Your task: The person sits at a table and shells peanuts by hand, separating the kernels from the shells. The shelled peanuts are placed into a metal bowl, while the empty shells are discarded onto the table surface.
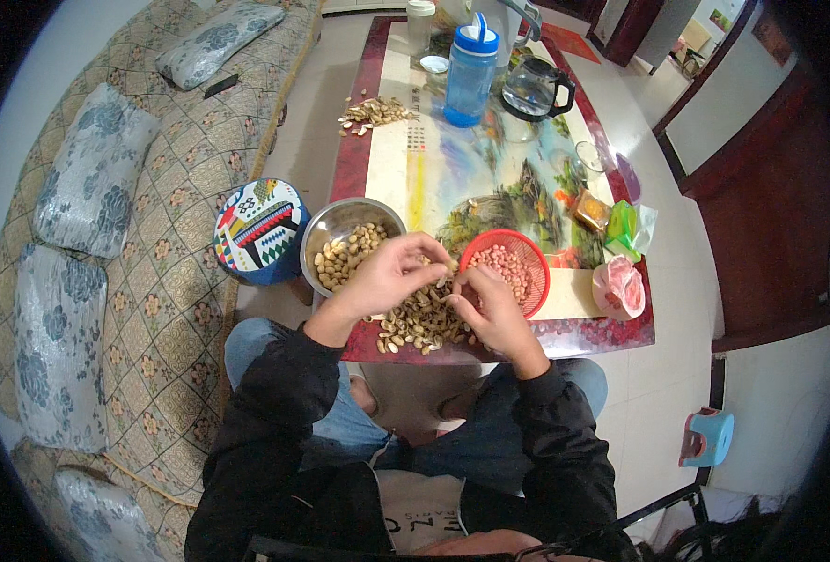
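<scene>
My left hand (402,272) is above the heap of peanut shells (422,319), its thumb and fingers pinched around a small, blurred piece of peanut. Facing it, my right hand (490,309) has thumb and forefinger together on a pale bit of shell. The fingertips of both hands are close to each other. A steel bowl (318,232) of unshelled peanuts (348,258) stands to the left, partly behind my left wrist. Beyond my right hand sits a red plastic basket (542,277) with pink shelled peanuts (502,265) in it.
A second shell pile (376,112) lies at the table's left edge. Farther back stand a blue bottle (471,77) and a glass pot (535,88). On the right are a packaged snack (592,209), a green packet (622,226) and a pink bag (618,286). A patterned stool (260,228) adjoins the bowl.
</scene>
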Demonstrator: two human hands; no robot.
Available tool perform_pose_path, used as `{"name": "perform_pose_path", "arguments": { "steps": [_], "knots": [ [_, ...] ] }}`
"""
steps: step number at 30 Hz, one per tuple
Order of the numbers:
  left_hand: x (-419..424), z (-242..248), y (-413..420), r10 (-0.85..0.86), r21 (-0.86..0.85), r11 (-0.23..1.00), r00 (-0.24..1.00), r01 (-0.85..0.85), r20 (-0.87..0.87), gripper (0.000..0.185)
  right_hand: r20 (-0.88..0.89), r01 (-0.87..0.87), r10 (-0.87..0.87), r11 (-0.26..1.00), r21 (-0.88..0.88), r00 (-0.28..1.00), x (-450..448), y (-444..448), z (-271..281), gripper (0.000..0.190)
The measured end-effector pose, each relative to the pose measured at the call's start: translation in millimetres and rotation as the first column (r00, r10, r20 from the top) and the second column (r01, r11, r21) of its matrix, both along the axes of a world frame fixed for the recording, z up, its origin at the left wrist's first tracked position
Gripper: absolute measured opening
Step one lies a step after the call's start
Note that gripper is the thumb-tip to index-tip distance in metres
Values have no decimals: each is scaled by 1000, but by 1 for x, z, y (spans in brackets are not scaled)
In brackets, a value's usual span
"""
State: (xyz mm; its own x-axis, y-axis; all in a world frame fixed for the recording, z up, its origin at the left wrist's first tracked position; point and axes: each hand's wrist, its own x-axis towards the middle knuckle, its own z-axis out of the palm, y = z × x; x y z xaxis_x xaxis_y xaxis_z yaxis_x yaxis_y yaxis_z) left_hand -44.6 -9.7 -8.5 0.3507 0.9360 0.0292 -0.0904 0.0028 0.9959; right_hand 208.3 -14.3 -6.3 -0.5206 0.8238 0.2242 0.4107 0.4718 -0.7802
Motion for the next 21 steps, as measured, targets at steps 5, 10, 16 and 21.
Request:
{"name": "perform_pose_path", "arguments": {
  "steps": [5,10,16,21],
  "knots": [
    [20,-6,-2,-100,-28,995,994,99,-36,11,-6,14,-13,996,84,1000,5,2,-12,25],
    [20,-17,-3,-104,8,994,993,105,-51,14,-60,-6,10,998,58,998,9,0,-11,26],
    [25,-19,-5,-125,-10,992,992,125,-1,13,-77,14,-5,993,117,997,11,4,-15,24],
    [25,-18,-6,-132,8,991,991,132,-24,19,-51,28,-20,988,155,998,8,2,-11,21]
  ]
}}
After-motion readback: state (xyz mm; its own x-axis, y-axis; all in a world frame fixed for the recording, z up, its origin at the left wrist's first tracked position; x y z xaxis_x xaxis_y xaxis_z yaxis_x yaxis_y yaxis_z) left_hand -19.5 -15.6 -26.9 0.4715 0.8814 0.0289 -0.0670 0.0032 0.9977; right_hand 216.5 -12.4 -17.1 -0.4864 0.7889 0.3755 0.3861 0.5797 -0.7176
